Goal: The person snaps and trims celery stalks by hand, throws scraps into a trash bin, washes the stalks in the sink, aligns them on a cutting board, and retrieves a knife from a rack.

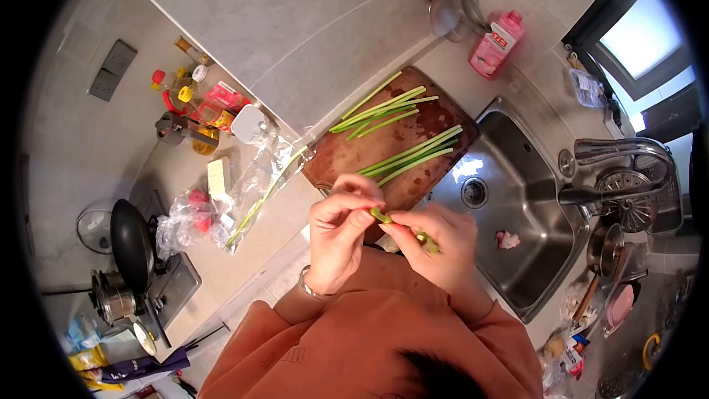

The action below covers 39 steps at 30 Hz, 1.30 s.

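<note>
My left hand (338, 230) and my right hand (442, 240) meet just off the near edge of a wooden cutting board (340, 159). Fingers of both hands pinch a short green vegetable stem (380, 216) between them. More green stem pieces (427, 244) poke out of my right hand's curled fingers. On the board lie long green stems in two bunches, one bunch (388, 109) toward the back and another (417, 154) nearer my hands. The exact kind of vegetable cannot be told.
A steel sink (517, 251) with a tap (620, 149) adjoins the board on the right; a pinkish scrap (507, 240) lies in it. Left are a plastic bag (277, 159) with a long stem (258, 207), seasoning bottles (199, 107) and a black pan (131, 246). A pink bottle (496, 44) stands behind.
</note>
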Each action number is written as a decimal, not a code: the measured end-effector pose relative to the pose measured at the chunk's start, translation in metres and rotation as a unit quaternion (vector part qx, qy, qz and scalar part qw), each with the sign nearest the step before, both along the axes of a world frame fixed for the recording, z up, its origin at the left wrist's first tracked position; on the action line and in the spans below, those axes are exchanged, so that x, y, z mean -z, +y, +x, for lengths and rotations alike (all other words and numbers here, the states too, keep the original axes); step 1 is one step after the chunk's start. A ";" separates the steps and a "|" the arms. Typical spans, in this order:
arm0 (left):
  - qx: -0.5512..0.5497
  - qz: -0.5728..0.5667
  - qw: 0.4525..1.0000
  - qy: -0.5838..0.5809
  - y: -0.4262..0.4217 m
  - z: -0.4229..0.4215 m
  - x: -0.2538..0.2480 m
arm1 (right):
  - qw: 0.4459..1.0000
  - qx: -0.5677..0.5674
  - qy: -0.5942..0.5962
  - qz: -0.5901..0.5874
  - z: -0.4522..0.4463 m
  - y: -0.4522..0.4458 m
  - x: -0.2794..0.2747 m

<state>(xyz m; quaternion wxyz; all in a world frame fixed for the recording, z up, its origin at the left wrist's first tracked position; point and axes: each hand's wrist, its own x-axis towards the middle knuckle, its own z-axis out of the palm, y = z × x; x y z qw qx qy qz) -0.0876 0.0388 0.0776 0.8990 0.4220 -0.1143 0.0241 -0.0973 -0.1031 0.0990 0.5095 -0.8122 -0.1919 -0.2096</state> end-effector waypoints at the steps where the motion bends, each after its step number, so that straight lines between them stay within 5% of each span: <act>1: -0.010 -0.022 1.000 0.003 -0.001 0.003 -0.002 | 1.000 -0.001 0.020 -0.010 0.000 -0.001 0.006; 5: -0.015 -0.129 0.991 0.035 0.010 0.020 -0.010 | 0.982 -0.021 0.182 0.042 0.001 -0.013 0.029; 7: -0.042 -0.063 0.997 0.030 0.023 0.031 -0.009 | 0.930 -0.091 0.342 0.103 0.003 -0.040 0.044; 9: -0.059 0.000 0.998 0.031 0.028 0.043 -0.002 | 0.852 -0.129 0.400 0.312 0.001 -0.063 0.069; 11: -0.166 0.301 0.938 0.043 0.019 0.064 0.017 | 0.761 -0.158 0.421 0.468 -0.003 -0.080 0.094; 13: -0.187 0.514 0.828 -0.123 0.012 0.096 0.049 | 0.678 -0.189 0.416 0.576 -0.009 -0.089 0.115; 20: -0.124 0.706 0.617 -0.325 -0.032 0.142 0.137 | 0.638 -0.135 0.409 0.638 -0.030 -0.106 0.147; 26: -0.161 0.685 0.606 -0.370 -0.073 0.164 0.123 | 0.617 -0.086 0.377 0.685 -0.041 -0.122 0.149; 28: -0.194 0.664 0.607 -0.391 -0.081 0.160 0.083 | 0.617 -0.060 0.377 0.688 -0.042 -0.127 0.147; 31: -0.268 0.582 0.699 -0.317 -0.073 0.157 0.051 | 0.613 -0.044 0.370 0.697 -0.043 -0.133 0.151; 33: -0.263 0.535 0.782 -0.181 -0.058 0.159 0.066 | 0.607 -0.042 0.362 0.706 -0.042 -0.135 0.155; 35: -0.246 0.535 0.803 -0.098 -0.038 0.164 0.103 | 0.596 -0.036 0.358 0.718 -0.043 -0.136 0.159; 39: -0.207 0.656 0.722 -0.076 0.007 0.170 0.180 | 0.590 -0.050 0.353 0.725 -0.045 -0.134 0.162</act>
